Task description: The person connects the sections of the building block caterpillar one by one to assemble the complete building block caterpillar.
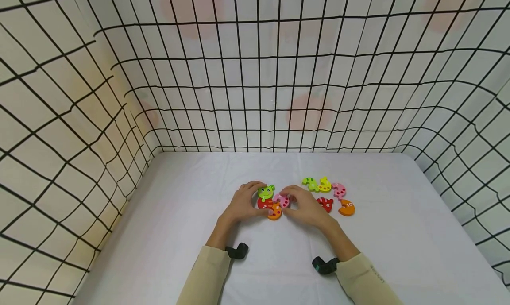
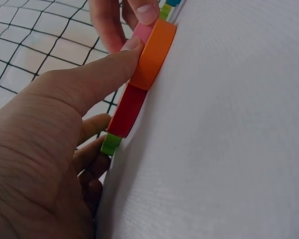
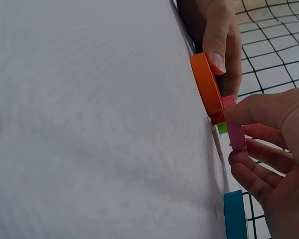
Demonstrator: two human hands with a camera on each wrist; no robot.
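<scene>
A green caterpillar-head puzzle piece [image 1: 265,192], a red piece marked 2 [image 1: 264,203] and an orange spotted piece [image 1: 275,212] lie joined on the white table. My left hand [image 1: 244,202] holds this group from the left, thumb on the orange piece and fingers behind the green head. A pink spotted piece [image 3: 235,129] is pinched between my right hand's [image 1: 307,206] thumb and fingers. It overlaps the edge of the orange piece in the right wrist view.
Right of my right hand lie a green striped piece [image 1: 310,184], a yellow piece [image 1: 324,184], a pink piece [image 1: 339,190], a red striped piece [image 1: 325,204] and an orange piece marked 10 [image 1: 346,207]. A blue piece [image 3: 234,214] shows low in the right wrist view. Black wire mesh [image 1: 259,84] surrounds the table.
</scene>
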